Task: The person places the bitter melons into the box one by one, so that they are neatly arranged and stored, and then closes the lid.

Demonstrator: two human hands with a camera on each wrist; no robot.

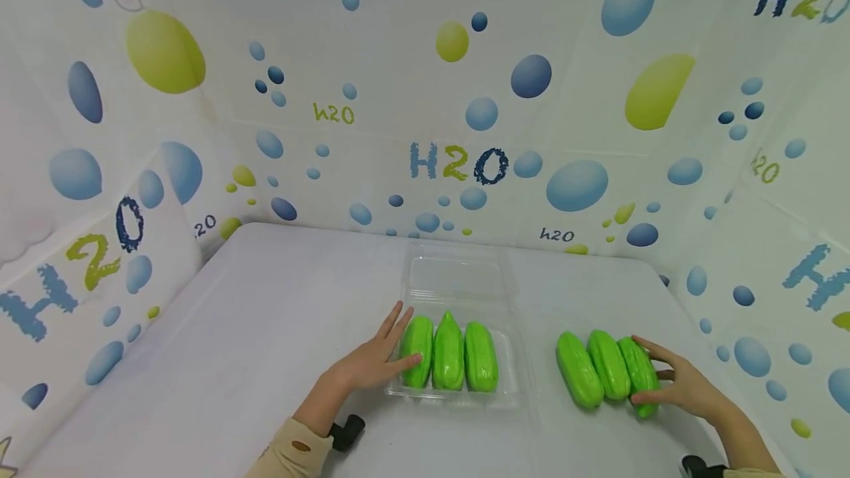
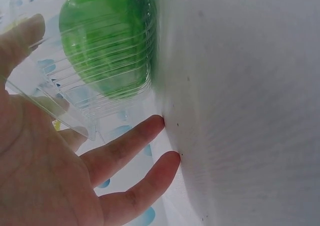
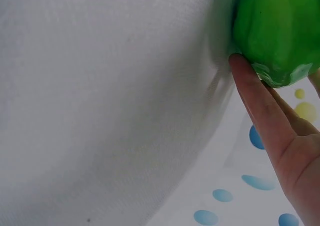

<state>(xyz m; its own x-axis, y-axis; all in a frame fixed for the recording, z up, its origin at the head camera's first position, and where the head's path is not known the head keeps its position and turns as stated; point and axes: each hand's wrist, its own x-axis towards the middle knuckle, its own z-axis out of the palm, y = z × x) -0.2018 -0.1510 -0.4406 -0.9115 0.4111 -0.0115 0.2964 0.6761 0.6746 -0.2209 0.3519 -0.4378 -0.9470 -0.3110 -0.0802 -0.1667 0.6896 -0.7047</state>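
Note:
Three glossy green cucumber-like vegetables (image 1: 448, 351) lie side by side in a clear plastic clamshell box (image 1: 511, 371). The box's lid (image 1: 458, 279) is folded back flat behind it. My left hand (image 1: 373, 361) rests at the box's left side with fingers spread, its thumb over the leftmost vegetable. In the left wrist view, the ribbed box wall stands between the palm and a vegetable (image 2: 107, 40). To the right of the box, three more such vegetables (image 1: 579, 371) lie in a row on the table. My right hand (image 1: 684, 388) holds the rightmost one (image 1: 639, 371) between thumb and fingers.
A white cloth covers the table (image 1: 265, 301). Behind and on both sides hang white curtains (image 1: 398, 57) printed with blue and green drops and H2O lettering. Dark wrist cameras (image 1: 348, 432) sit on both wrists, beside beige sleeves (image 1: 292, 452).

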